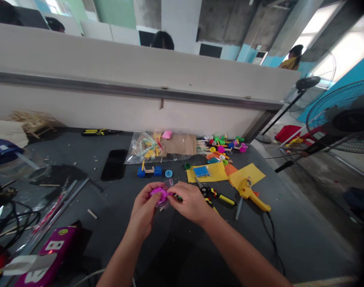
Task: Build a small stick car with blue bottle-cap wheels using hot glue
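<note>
Near the middle of the table, a packet of purple modelling clay [159,194] is held in clear plastic. My left hand [143,210] is closed round its left side, the thumb lying on top. At the right end, the fingers of my right hand [190,202] pinch the packet's edge, and what lies inside that pinch is mostly hidden. Just beyond my hands are a blue wheeled piece with wooden sticks [149,171] and a small blue round cap [169,173]. Black and yellow pliers [220,196] lie close to my right hand, partly behind it.
A yellow glue gun [253,195] rests at right, its cord trailing forward. Yellow paper [219,175] bears a blue packet [201,171]. Farther back are a clear bag of parts [146,147] and several colourful pieces [226,145]. A phone [114,164] and a purple box [49,255] are at left.
</note>
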### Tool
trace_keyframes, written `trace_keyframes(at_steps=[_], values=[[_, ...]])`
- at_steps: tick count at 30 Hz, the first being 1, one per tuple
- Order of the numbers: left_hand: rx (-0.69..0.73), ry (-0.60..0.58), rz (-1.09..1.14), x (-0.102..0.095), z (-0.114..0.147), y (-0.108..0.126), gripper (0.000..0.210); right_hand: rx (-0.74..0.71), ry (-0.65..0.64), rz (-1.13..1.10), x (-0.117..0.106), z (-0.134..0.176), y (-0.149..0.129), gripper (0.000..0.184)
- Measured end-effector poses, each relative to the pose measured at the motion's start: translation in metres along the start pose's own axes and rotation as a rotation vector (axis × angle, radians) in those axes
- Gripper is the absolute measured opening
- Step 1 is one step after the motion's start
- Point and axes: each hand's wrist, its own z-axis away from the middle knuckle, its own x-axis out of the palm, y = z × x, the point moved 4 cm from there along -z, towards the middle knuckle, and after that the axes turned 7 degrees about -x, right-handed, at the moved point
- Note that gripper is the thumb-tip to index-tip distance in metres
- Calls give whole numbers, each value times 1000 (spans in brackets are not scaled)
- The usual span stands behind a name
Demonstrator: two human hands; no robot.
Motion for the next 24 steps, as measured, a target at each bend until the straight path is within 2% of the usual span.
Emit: trace_keyframes(at_steps=[4, 6, 11, 16, 20, 24], values=[[-8, -31, 48, -1, -3, -1, 32, 105, 78, -83, -3, 2, 5, 12], [43, -26, 19, -4, -5, -1, 31, 162, 76, -118, -5, 2, 9, 19], [265, 44, -295, -7, -2, 5, 27, 269, 5, -166, -3, -1, 12, 22], [373, 77, -488, -3, 7, 9, 25, 450, 52, -335, 3, -1, 13, 18], [368, 98, -504, 0, 8, 9, 26, 449, 128, -334, 3, -1, 11, 8], [367, 121, -504, -1, 6, 10, 26, 419, 152, -322, 0, -2, 9, 10]])
